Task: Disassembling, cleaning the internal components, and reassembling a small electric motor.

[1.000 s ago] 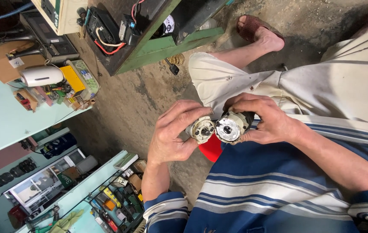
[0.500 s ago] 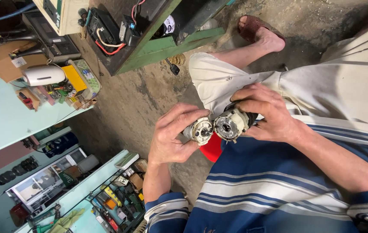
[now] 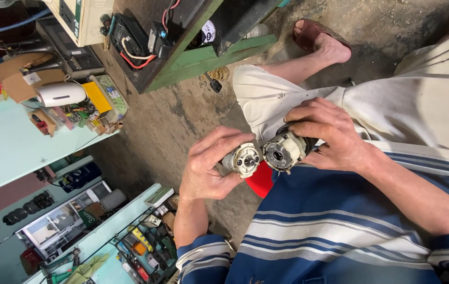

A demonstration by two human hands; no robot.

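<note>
- At the far left a pale blue-green shelf unit (image 3: pixel 9 152) carries small clutter: a white rounded appliance (image 3: pixel 60 93), a yellow box (image 3: pixel 98 97) just beside it, and brown cardboard boxes (image 3: pixel 17 79) behind.
- Lower left, a second shelf edge (image 3: pixel 114 221) holds a tray of small colourful parts and tools (image 3: pixel 143 252).
- Top centre, a green-framed workbench (image 3: pixel 203 55) bears a dark battery-like block with red and white wires (image 3: pixel 130 39).
- Between shelves and bench lies bare, stained concrete floor (image 3: pixel 151 131).
- The left hand (image 3: pixel 208 165) is clenched around a small cylindrical motor part (image 3: pixel 243 160); its round pale end face with a dark centre hole points toward the camera, with fingers wrapped above it and the thumb below.
- Just beside it, touching or nearly touching, sits a second round assembly (image 3: pixel 281 152) with a grey metallic toothed face inside a pale housing.
- The right hand (image 3: pixel 329 137) grasps that second assembly from above and behind, fingers curled over its dark rear body.
- Both parts are held in the air over the person's lap, in front of the blue-and-white striped shirt (image 3: pixel 329 226).
- Below the two parts a red object (image 3: pixel 261 181) shows; what it is cannot be told.
- At the top right, a bare foot in a brown sandal (image 3: pixel 322 39) rests on the floor, the leg in pale shorts (image 3: pixel 408 105).
</note>
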